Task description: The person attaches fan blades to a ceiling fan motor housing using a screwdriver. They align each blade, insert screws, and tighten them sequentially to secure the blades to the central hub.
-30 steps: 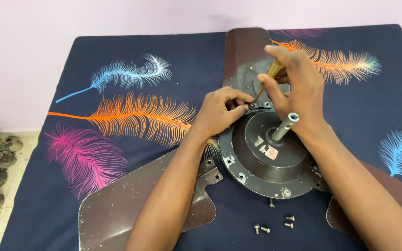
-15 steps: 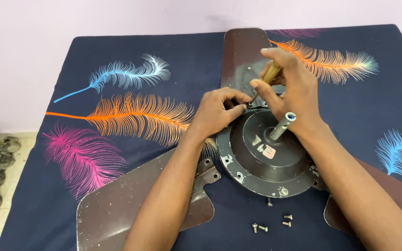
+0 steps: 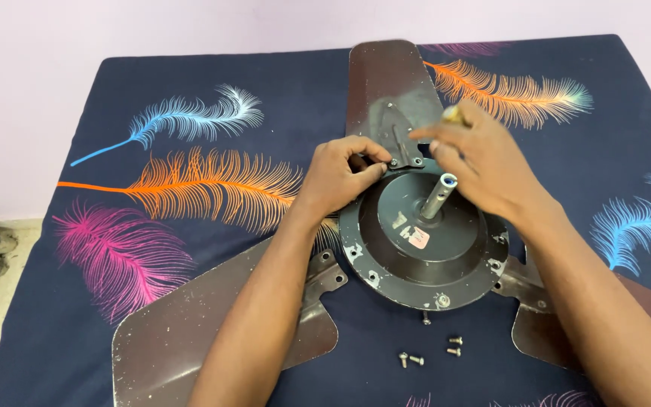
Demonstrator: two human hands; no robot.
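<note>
With the left hand [image 3: 338, 178] pinching the far blade's bracket [image 3: 399, 143] at the motor hub [image 3: 423, 237] rim, the right hand [image 3: 484, 166], curled round a blurred screwdriver [image 3: 453, 113], should seat its tip squarely before turning.

Ceiling fan motor hub [image 3: 423, 241], dark, round, lying on a feather-print cloth [image 3: 190, 151]. Left hand [image 3: 340, 177] pinching at the far blade bracket [image 3: 401, 143]; right hand [image 3: 484, 162], blurred, gripping a yellow-handled screwdriver [image 3: 452, 113]. Loose screws [image 3: 431, 350] lying near the hub's front edge.
</note>
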